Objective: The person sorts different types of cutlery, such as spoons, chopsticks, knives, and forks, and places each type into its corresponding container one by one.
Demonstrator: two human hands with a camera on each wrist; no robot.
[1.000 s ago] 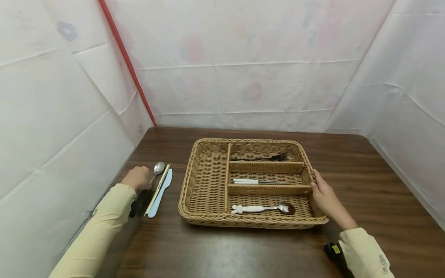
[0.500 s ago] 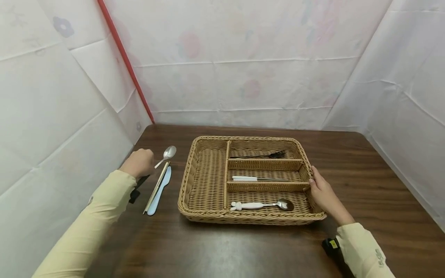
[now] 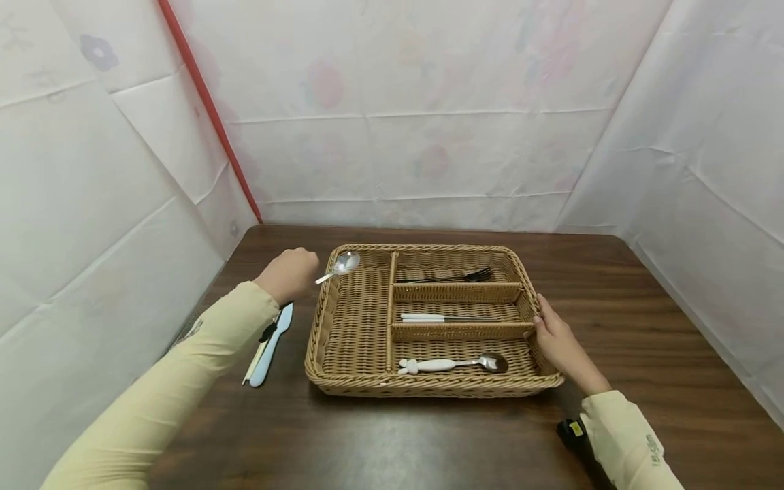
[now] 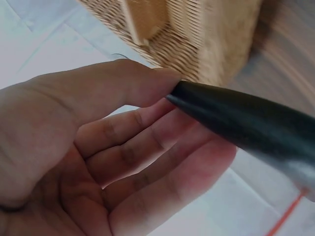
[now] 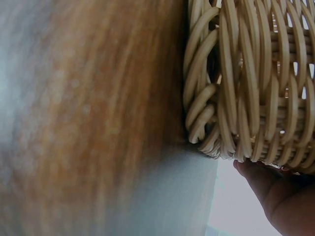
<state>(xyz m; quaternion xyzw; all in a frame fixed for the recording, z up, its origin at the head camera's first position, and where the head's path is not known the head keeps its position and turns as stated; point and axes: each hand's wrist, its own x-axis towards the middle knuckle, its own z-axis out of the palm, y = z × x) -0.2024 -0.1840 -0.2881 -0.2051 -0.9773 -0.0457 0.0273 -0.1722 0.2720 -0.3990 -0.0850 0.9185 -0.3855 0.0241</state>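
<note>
Spoon (image 3: 346,263), pinched by its dark handle between the thumb and fingers of the left hand (image 3: 289,274), its bowl seen across the left rear corner of a wicker basket (image 3: 441,386). Nearest the viewer, the right sleeve (image 3: 625,435) bears small print that appears to end in "Slim"; beside it, a black wrist device (image 3: 569,437) carries a yellow label, illegible. Marks on the left sleeve (image 3: 159,401) are too small to read. Dark wood-grained worktop (image 3: 380,442), glossy in front. Left of the basket lie a pale blue knife (image 3: 269,350) and pale chopsticks (image 3: 253,364). Right hand (image 3: 560,347) grips the basket's right end. Right-hand compartments, front to rear: white-handled spoon (image 3: 435,365), white-handled chopsticks (image 3: 429,318), dark fork (image 3: 478,275). Beyond, creased whitish sheeting (image 3: 429,136) with faint floral print encloses the scene; a red strip (image 3: 208,109) slants down at left.
</note>
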